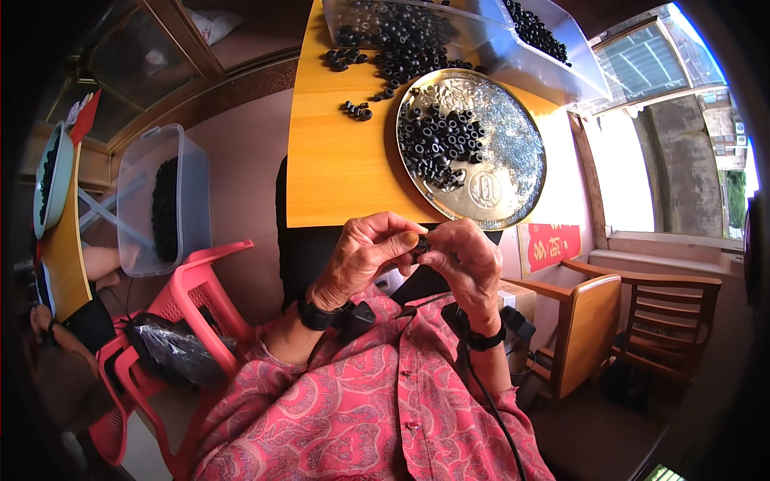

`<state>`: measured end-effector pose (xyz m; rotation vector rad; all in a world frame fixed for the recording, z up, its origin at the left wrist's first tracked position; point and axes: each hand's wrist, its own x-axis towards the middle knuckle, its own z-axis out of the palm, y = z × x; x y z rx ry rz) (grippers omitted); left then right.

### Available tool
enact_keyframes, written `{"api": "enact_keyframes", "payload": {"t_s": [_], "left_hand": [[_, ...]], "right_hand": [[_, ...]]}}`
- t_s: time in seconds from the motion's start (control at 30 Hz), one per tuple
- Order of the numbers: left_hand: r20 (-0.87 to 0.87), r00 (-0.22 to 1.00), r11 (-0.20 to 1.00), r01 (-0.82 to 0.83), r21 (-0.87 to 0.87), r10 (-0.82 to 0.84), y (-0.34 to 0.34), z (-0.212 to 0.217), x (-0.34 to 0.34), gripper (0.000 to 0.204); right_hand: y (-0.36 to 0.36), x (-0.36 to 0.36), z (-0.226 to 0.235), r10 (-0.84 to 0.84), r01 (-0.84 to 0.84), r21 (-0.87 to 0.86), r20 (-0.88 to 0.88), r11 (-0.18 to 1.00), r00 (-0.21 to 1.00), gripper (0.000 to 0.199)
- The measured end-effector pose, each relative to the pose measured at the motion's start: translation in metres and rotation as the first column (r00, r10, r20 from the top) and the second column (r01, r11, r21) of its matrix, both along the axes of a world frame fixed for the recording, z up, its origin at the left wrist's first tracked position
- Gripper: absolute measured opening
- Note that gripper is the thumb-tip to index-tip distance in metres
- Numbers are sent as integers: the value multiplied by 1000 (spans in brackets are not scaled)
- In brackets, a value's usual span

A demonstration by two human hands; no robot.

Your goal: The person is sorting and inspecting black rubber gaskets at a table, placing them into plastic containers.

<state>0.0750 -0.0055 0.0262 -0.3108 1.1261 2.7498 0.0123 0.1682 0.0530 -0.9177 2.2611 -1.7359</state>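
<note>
My left hand (370,258) and my right hand (465,260) meet just off the near edge of the yellow table (337,172). Between their fingertips they pinch a small black part (421,244), mostly covered by the fingers. Beyond them a round shiny metal tray (513,160) rests on the table, bearing a heap of small black ring-shaped parts (441,140). More loose black parts (401,40) are scattered across the table's far side, spilling by a clear plastic bin (481,32) lying there.
At the back right, black parts (537,32) fill one end of the bin. Left of me stand a pink plastic chair (212,297) and a clear tub (192,192) holding dark pieces. Another person's arm (72,345) shows at far left. A wooden chair (589,329) stands at right.
</note>
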Motion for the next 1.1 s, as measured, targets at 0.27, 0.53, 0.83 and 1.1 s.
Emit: {"api": "enact_keyframes", "payload": {"t_s": [0.27,0.53,0.83,1.1], "left_hand": [[-66,996,997,56,62,-52,-3,0,-4,20],[-55,996,996,72,54,-70,-12,-8,-3,33],[-8,999,996,50,70,-50,-1,-6,-4,30],[-69,998,992,-13,-125,5,7,-1,-3,31]], "right_hand": [[1,-3,-1,92,-88,-51,79,995,993,37],[-7,-2,1,153,-146,-66,104,987,983,32],[-4,6,3,46,-48,-22,-84,999,995,31],[-8,13,-2,-13,26,-194,68,981,998,31]]}}
